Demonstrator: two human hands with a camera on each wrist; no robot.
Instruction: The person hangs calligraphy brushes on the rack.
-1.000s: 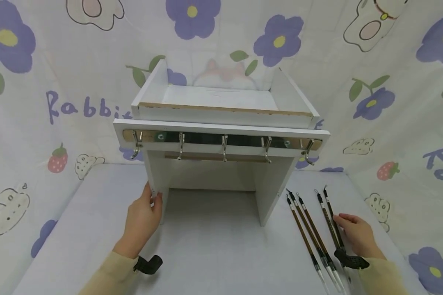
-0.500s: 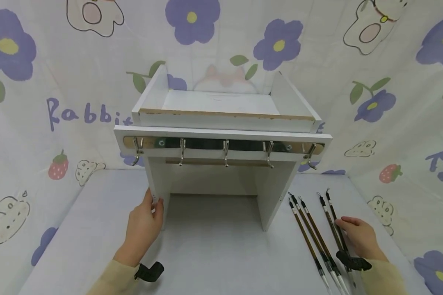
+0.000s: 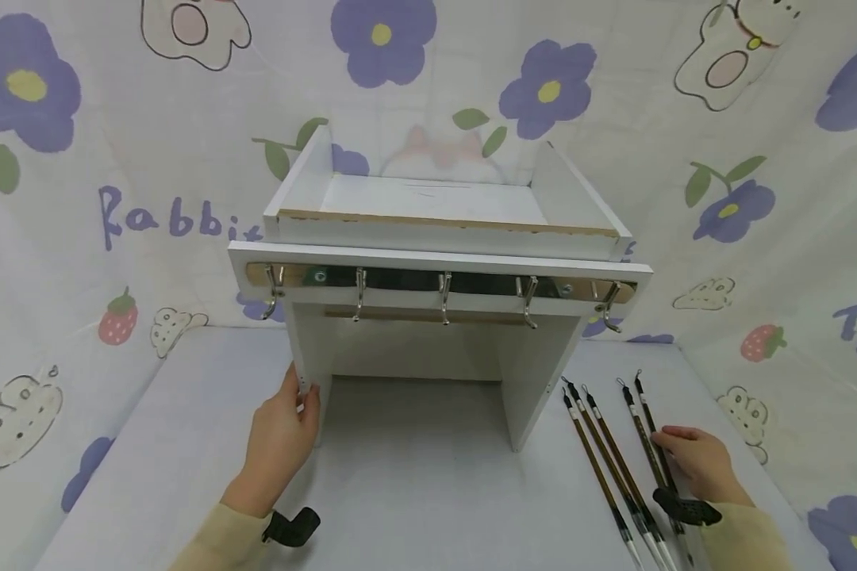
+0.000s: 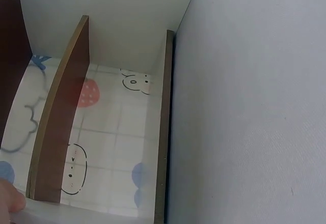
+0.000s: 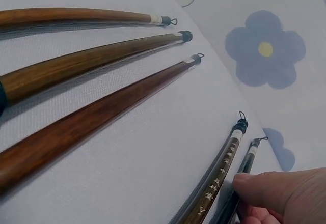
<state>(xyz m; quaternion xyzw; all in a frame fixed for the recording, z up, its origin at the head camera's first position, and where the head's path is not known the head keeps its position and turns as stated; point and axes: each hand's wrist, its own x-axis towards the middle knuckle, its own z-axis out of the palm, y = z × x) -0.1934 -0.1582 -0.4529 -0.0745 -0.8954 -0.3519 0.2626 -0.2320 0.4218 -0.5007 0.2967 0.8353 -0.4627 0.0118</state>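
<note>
A white rack point(image 3: 443, 246) stands on the table, with a metal strip of several hooks point(image 3: 446, 297) along its front board. My left hand point(image 3: 278, 436) grips the front edge of its left side panel point(image 3: 309, 341), thumb on the inner side; in the left wrist view only a fingertip point(image 4: 10, 201) shows. On the right, my right hand point(image 3: 700, 464) pinches the outermost dark writing brush point(image 3: 645, 404) between thumb and fingers. That brush point(image 5: 248, 160) lies close beside a dark brush with pale lettering point(image 5: 220, 178). Both have hanging loops at their far ends.
Several brown-handled brushes point(image 3: 603, 452) lie side by side between the rack and my right hand, their white tips toward me. The rack's right side panel point(image 3: 543, 381) stands near them. A patterned cloth point(image 3: 428, 79) hangs behind the white table point(image 3: 414, 507).
The head view has shifted slightly, so everything sits a little lower and farther right in it. Both hands keep the same holds on the rack and the dark brush.
</note>
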